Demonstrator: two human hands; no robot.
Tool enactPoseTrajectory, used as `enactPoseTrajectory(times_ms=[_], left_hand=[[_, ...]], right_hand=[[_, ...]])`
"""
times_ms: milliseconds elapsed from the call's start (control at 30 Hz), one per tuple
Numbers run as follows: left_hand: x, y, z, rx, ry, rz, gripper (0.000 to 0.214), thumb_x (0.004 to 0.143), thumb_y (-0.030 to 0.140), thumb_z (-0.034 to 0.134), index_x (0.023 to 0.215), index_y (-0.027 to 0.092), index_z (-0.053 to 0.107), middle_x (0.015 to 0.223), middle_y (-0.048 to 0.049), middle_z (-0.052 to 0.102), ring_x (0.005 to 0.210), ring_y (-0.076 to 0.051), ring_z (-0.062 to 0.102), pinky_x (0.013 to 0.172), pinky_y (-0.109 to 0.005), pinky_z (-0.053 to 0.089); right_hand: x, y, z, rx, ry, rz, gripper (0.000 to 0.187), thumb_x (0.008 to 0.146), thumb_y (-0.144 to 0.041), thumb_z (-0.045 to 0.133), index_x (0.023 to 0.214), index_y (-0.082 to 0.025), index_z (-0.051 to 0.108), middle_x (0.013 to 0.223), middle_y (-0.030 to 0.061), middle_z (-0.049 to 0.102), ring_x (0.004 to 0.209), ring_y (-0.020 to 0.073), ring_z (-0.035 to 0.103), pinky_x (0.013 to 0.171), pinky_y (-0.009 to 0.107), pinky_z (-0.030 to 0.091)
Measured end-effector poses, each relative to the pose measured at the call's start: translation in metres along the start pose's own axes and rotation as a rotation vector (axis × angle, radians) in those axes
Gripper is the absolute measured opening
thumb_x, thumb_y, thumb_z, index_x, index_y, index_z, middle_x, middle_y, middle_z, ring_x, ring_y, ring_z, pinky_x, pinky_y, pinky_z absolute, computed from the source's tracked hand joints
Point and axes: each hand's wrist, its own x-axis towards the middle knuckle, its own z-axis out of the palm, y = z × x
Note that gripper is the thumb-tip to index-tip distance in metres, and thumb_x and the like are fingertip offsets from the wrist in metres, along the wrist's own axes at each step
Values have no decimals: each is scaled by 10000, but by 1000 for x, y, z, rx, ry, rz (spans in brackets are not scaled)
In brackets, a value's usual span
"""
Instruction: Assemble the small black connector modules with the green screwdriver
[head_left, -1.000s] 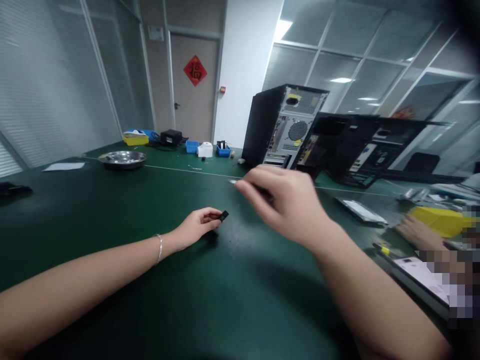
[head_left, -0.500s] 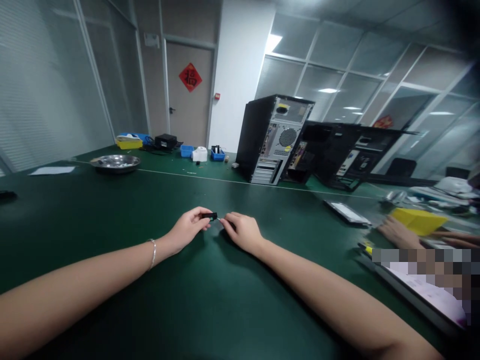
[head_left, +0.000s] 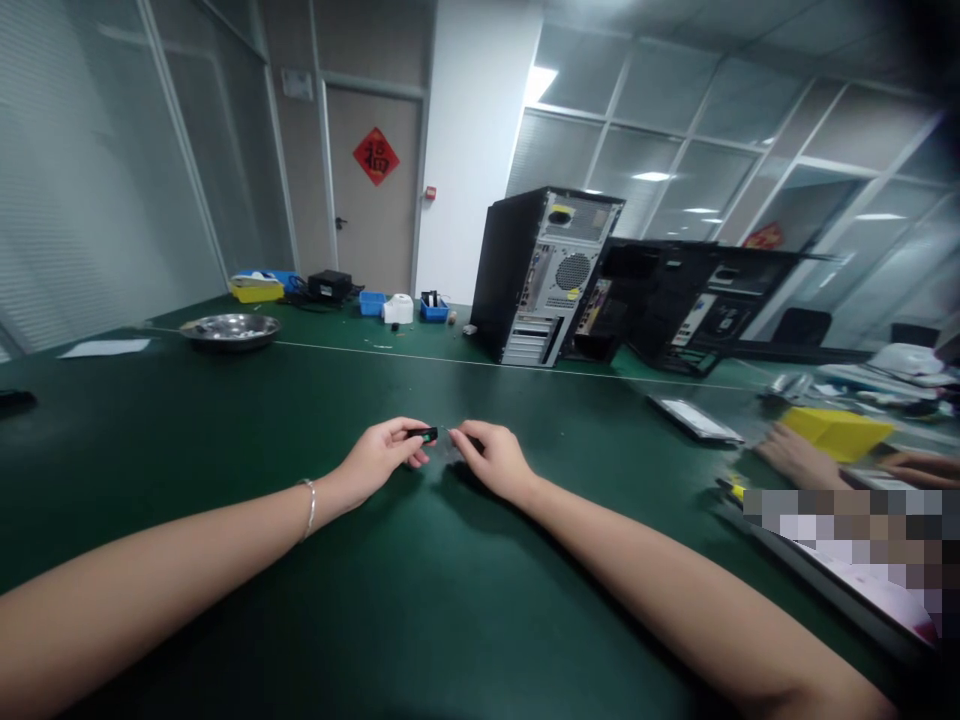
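Observation:
My left hand pinches a small black part with a bit of green on its side, held just above the green table. Its exact kind is too small to make out. Close by on the right, my right hand has thumb and forefinger pressed together. A thin, pale tip shows faintly at those fingertips, pointing towards the black part; what it belongs to is hidden by the fingers. A narrow gap separates the two hands.
Black computer towers stand at the back. A metal bowl and paper lie at far left. At right are a flat drive-like piece, another person's hand beside a yellow object, and a screen-like device.
My right hand has drawn slightly right, widening the gap to the black part. My left hand keeps its pinch and has barely moved.

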Motion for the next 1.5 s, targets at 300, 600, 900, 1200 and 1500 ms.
enactPoseTrajectory(times_ms=[300, 600, 900, 1200, 1500], left_hand=[[1, 0, 0, -4, 20, -11, 297, 835, 313, 652, 1068, 129, 657, 779, -57, 703, 716, -187, 628, 747, -355, 489], [1, -1, 0, -7, 6, -5, 316, 835, 294, 643, 1087, 105, 648, 726, -37, 681, 701, -174, 610, 734, -334, 475], [2, -1, 0, -10, -2, -7, 315, 826, 294, 646, 1078, 105, 645, 726, -32, 679, 698, -171, 610, 731, -328, 476], [4, -6, -2, -37, -33, -21, 296, 820, 258, 634, 1069, 99, 640, 718, -40, 691, 686, -168, 612, 731, -330, 475], [2, -4, -1, -26, -81, -30, 240, 806, 248, 636, 1001, 108, 633, 654, -15, 669, 624, -155, 595, 670, -308, 468]], right_hand=[[-4, -2, -3, -25, 70, -87, 419, 1029, -342, 338, 728, -173, 574, 707, 8, 619, 651, 121, 546, 651, 200, 367], [-10, -1, 0, -176, 247, -552, 382, 1001, -319, 391, 742, -169, 628, 647, 21, 581, 566, 129, 479, 608, 258, 349], [-10, -1, 0, -209, 348, -724, 362, 989, -313, 445, 699, -179, 615, 604, 11, 537, 546, 132, 445, 564, 288, 309], [-7, 1, 3, -100, 288, -471, 365, 994, -298, 421, 689, -174, 579, 610, 10, 553, 535, 114, 471, 559, 247, 324], [-7, 1, 4, -101, 193, -358, 362, 994, -331, 415, 714, -175, 583, 637, 17, 580, 555, 115, 497, 556, 246, 296]])
